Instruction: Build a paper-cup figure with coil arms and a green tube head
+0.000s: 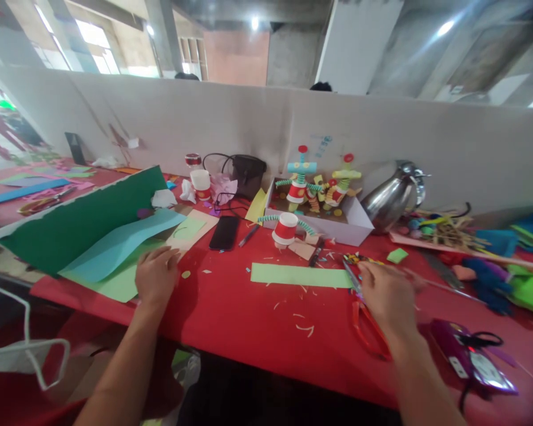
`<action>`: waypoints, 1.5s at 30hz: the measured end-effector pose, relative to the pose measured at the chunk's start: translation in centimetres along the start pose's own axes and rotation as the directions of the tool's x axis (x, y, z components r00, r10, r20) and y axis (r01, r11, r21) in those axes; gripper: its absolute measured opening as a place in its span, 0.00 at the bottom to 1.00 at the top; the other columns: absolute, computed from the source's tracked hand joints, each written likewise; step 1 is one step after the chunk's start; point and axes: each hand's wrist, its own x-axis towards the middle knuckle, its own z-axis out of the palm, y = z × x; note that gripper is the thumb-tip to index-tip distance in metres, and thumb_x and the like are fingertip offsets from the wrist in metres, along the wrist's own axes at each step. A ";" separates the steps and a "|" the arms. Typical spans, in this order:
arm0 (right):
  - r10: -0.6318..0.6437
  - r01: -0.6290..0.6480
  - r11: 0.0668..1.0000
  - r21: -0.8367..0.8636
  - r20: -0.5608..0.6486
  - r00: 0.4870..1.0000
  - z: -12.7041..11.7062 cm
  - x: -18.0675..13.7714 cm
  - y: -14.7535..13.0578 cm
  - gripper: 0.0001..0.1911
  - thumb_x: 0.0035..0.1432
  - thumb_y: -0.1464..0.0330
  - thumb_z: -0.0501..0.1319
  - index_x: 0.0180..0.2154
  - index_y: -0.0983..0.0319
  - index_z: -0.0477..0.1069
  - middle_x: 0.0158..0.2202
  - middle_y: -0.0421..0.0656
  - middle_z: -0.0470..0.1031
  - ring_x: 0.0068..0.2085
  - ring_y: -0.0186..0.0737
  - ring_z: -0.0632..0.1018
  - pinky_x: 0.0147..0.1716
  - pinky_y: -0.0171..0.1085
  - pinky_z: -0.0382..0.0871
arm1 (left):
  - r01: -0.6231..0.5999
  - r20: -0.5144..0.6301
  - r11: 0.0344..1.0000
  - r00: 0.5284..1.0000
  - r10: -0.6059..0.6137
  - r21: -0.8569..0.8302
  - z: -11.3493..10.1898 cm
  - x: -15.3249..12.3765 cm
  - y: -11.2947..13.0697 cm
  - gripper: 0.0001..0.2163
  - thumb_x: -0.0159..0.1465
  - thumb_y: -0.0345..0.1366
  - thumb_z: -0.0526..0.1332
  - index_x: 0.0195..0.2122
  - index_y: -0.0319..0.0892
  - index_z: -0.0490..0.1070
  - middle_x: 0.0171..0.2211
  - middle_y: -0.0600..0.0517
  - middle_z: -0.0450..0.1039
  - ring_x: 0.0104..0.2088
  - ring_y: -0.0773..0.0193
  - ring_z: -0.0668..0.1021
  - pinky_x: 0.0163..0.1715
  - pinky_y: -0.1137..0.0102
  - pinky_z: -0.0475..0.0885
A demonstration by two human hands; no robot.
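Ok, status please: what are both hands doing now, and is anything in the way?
Left hand resting on light green sheet. Right hand over red scissors, grip unclear. Blade tips beside green strip. Paper scraps lying between hands.

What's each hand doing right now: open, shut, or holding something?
Left hand: open, palm down on the light green paper.
Right hand: over the red scissors; grip cannot be told.
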 end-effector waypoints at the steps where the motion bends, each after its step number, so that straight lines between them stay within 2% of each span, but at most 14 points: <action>1: 0.002 -0.003 1.000 0.030 0.032 0.999 0.2 0.5 -1.6 0.16 0.62 0.70 0.51 0.37 0.62 0.78 0.35 0.52 0.80 0.42 0.54 0.77 0.50 0.54 0.60 | 0.016 -0.081 0.999 0.997 -0.020 -0.043 -0.2 -0.1 0.7 0.12 0.65 0.36 0.57 0.37 0.38 0.80 0.42 0.40 0.81 0.43 0.50 0.80 0.49 0.57 0.71; 5: -0.115 0.001 0.880 0.474 0.212 0.970 1.1 1.6 -8.3 0.14 0.62 0.66 0.54 0.38 0.62 0.79 0.43 0.52 0.80 0.47 0.53 0.76 0.50 0.50 0.64 | -0.092 -0.220 0.967 0.975 0.038 -0.237 -0.9 -1.5 6.2 0.10 0.66 0.32 0.58 0.42 0.40 0.79 0.43 0.43 0.80 0.45 0.56 0.81 0.49 0.63 0.74; 8: -0.171 -0.367 0.492 0.790 0.501 0.848 1.9 1.4 -12.6 0.21 0.62 0.53 0.57 0.47 0.60 0.75 0.45 0.50 0.80 0.46 0.50 0.78 0.43 0.45 0.71 | -0.321 -0.186 0.881 0.945 0.270 -0.347 -1.0 -3.6 12.0 0.14 0.64 0.27 0.58 0.49 0.43 0.76 0.48 0.44 0.78 0.49 0.57 0.79 0.51 0.62 0.74; 10: -0.221 -0.580 0.163 0.799 0.602 0.767 2.7 0.9 -14.3 0.24 0.60 0.50 0.58 0.48 0.59 0.73 0.42 0.48 0.80 0.42 0.47 0.79 0.39 0.43 0.72 | -0.440 -0.162 0.812 0.898 0.410 -0.384 -0.7 -5.2 15.4 0.17 0.64 0.24 0.57 0.52 0.42 0.74 0.50 0.43 0.76 0.53 0.55 0.77 0.53 0.61 0.73; 13: -0.161 -0.591 -0.068 0.804 0.576 0.801 4.1 0.4 -14.6 0.17 0.56 0.56 0.64 0.43 0.60 0.73 0.37 0.43 0.79 0.37 0.41 0.78 0.37 0.38 0.71 | -0.535 -0.085 0.736 0.828 0.554 -0.415 -0.4 -6.9 18.1 0.18 0.64 0.24 0.58 0.53 0.45 0.74 0.48 0.46 0.78 0.52 0.55 0.77 0.51 0.61 0.74; 16: -0.061 -0.588 -0.039 0.808 0.586 0.808 5.1 0.3 -13.5 0.14 0.51 0.61 0.67 0.38 0.61 0.74 0.32 0.40 0.78 0.33 0.37 0.76 0.36 0.36 0.68 | -0.463 -0.013 0.745 0.853 0.522 -0.480 -0.3 -7.1 18.4 0.17 0.62 0.33 0.64 0.53 0.49 0.74 0.51 0.46 0.76 0.52 0.52 0.77 0.51 0.58 0.72; 19: -0.037 -0.622 0.009 0.783 0.622 0.783 5.4 0.5 -12.6 0.13 0.48 0.62 0.67 0.35 0.62 0.73 0.29 0.38 0.76 0.30 0.36 0.73 0.32 0.35 0.66 | -0.104 0.065 0.800 0.982 0.176 -0.591 -0.2 -5.6 17.9 0.23 0.61 0.39 0.65 0.58 0.48 0.69 0.57 0.42 0.70 0.53 0.50 0.74 0.50 0.57 0.71; 20: -0.044 -0.624 0.020 0.781 0.624 0.780 5.3 0.5 -12.5 0.13 0.47 0.62 0.68 0.34 0.61 0.73 0.28 0.37 0.75 0.29 0.36 0.73 0.31 0.34 0.65 | 0.063 0.146 0.764 0.988 0.041 -0.643 -0.1 -4.9 17.7 0.25 0.61 0.40 0.64 0.61 0.47 0.67 0.56 0.41 0.70 0.51 0.52 0.76 0.46 0.59 0.72; 23: -0.094 -0.615 0.080 0.785 0.620 0.779 5.0 0.3 -12.7 0.11 0.48 0.62 0.67 0.32 0.61 0.72 0.26 0.36 0.73 0.27 0.35 0.71 0.28 0.33 0.63 | 0.492 0.508 0.519 0.852 -0.124 -0.699 0.5 -2.9 17.4 0.24 0.59 0.44 0.65 0.55 0.42 0.71 0.40 0.45 0.77 0.34 0.61 0.77 0.32 0.68 0.72; 25: -0.106 -0.597 0.119 0.794 0.608 0.787 5.0 0.1 -12.9 0.10 0.50 0.62 0.66 0.32 0.61 0.73 0.27 0.36 0.73 0.28 0.35 0.71 0.28 0.34 0.62 | 0.633 0.642 0.399 0.756 -0.130 -0.664 1.0 -2.1 17.3 0.17 0.56 0.44 0.67 0.41 0.38 0.77 0.29 0.50 0.76 0.28 0.65 0.75 0.28 0.71 0.69; 28: -0.013 -0.587 0.050 0.808 0.588 0.809 5.2 0.2 -12.9 0.11 0.49 0.61 0.68 0.33 0.61 0.72 0.27 0.37 0.73 0.29 0.36 0.71 0.29 0.34 0.63 | 0.679 0.667 0.284 0.729 -0.154 -0.676 1.6 -1.7 17.3 0.12 0.53 0.43 0.69 0.29 0.38 0.76 0.24 0.53 0.72 0.24 0.69 0.71 0.25 0.74 0.65; 34: 0.117 -0.554 -0.105 0.826 0.563 0.818 5.2 0.8 -12.8 0.14 0.49 0.58 0.69 0.28 0.62 0.71 0.24 0.35 0.70 0.27 0.33 0.68 0.28 0.33 0.61 | 0.716 0.710 0.064 0.698 -0.091 -0.695 2.1 -2.4 18.2 0.12 0.53 0.42 0.70 0.33 0.39 0.74 0.25 0.54 0.73 0.24 0.69 0.72 0.25 0.75 0.65; 40: 0.017 -0.616 -0.208 0.760 0.633 0.774 5.1 0.5 -13.5 0.18 0.44 0.56 0.72 0.31 0.62 0.76 0.26 0.39 0.76 0.27 0.37 0.73 0.31 0.37 0.66 | 0.760 0.764 0.099 0.645 0.000 -0.642 2.7 -1.5 19.6 0.15 0.50 0.43 0.71 0.31 0.38 0.74 0.23 0.52 0.75 0.22 0.67 0.73 0.23 0.74 0.65; 45: 0.357 -0.522 -0.148 0.840 0.538 0.764 5.1 1.4 -12.2 0.16 0.44 0.57 0.72 0.30 0.61 0.75 0.24 0.38 0.72 0.25 0.34 0.68 0.26 0.34 0.61 | 0.710 0.698 0.114 0.704 -0.133 -0.695 3.0 -0.2 18.8 0.15 0.50 0.45 0.71 0.30 0.38 0.75 0.21 0.54 0.73 0.20 0.68 0.72 0.21 0.75 0.64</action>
